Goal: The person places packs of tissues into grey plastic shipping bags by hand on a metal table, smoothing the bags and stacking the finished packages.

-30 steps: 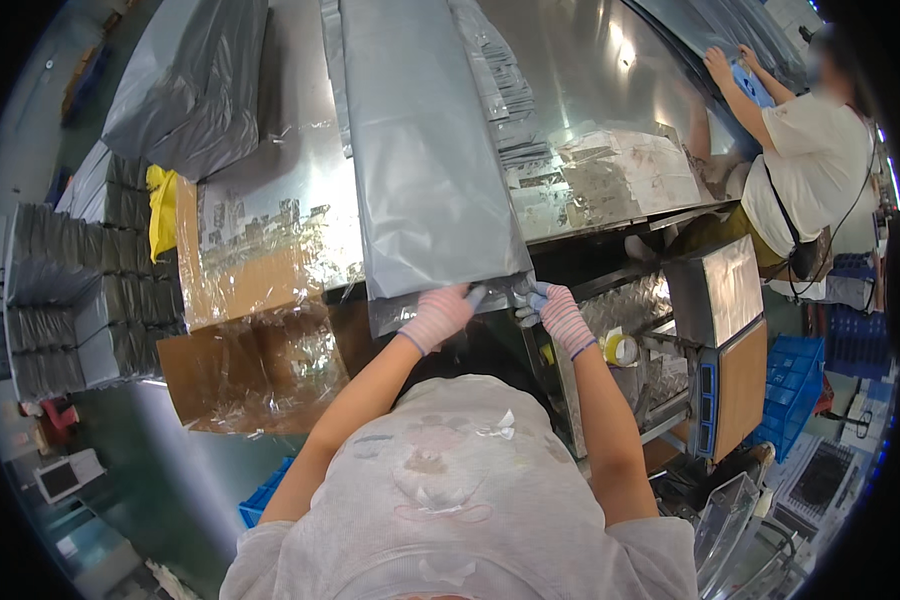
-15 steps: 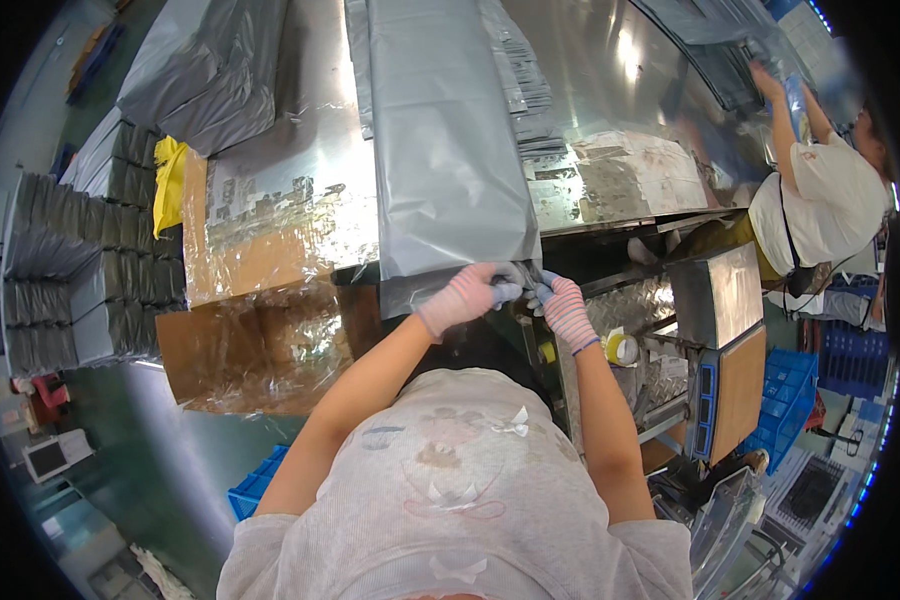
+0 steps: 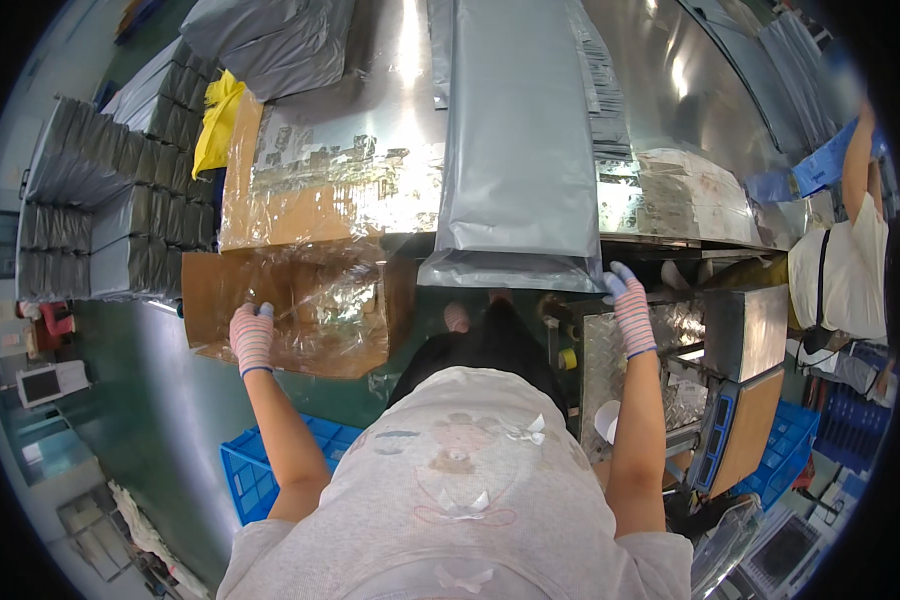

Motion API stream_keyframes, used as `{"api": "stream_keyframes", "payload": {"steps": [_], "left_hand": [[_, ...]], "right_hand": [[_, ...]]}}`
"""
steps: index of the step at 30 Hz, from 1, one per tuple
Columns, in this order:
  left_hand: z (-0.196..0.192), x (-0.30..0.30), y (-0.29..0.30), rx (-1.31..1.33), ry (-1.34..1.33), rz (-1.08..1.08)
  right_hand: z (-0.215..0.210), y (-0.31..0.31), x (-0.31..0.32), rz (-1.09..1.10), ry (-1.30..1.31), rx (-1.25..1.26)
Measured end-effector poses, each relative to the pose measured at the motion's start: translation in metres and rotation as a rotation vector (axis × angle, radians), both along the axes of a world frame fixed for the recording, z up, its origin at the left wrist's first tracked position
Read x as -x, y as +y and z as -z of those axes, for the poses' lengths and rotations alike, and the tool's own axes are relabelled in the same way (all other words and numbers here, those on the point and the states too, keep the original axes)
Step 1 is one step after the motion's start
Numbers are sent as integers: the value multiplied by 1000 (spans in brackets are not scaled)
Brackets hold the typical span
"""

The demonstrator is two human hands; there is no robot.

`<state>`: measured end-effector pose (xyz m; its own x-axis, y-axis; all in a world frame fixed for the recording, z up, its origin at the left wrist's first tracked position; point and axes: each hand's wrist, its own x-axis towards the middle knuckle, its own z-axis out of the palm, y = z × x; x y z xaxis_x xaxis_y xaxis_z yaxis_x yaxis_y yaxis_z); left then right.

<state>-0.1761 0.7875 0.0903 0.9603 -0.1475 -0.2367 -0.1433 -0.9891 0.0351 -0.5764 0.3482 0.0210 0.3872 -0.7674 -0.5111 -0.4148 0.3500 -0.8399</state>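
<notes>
Knit-gloved, the left hand (image 3: 252, 335) lies spread on a tape-wrapped brown cardboard flap (image 3: 290, 315); the right hand (image 3: 628, 308) pinches the near corner of a long grey plastic bag (image 3: 520, 150), which runs straight away across the steel table (image 3: 370, 120).

- Both the left hand (image 3: 252, 337) and the right hand (image 3: 629, 310) wear knitted cloth gloves, matt and ribbed.
- Under the left hand: a brown cardboard box (image 3: 300, 300) wrapped in clear, crinkled, glossy film.
- At the right hand's fingertips: a long grey plastic bag (image 3: 520, 150), smooth with a dull sheen.
- Beyond both hands: a polished metal table (image 3: 670, 90) (mirror-bright glare).
</notes>
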Motion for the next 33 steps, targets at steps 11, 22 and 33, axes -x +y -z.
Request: {"api": "stream_keyframes", "payload": {"steps": [11,22,33], "left_hand": [[-24,67,-206,708,94,494],[50,74,-271,787,258,353],[23,77,-253,1449,1354,-760]], "right_hand": [[42,-14,-21,101,6,27],[-15,-16,-42,181,-344,-676],[-30,-73,-118,608,-221,-807]]}}
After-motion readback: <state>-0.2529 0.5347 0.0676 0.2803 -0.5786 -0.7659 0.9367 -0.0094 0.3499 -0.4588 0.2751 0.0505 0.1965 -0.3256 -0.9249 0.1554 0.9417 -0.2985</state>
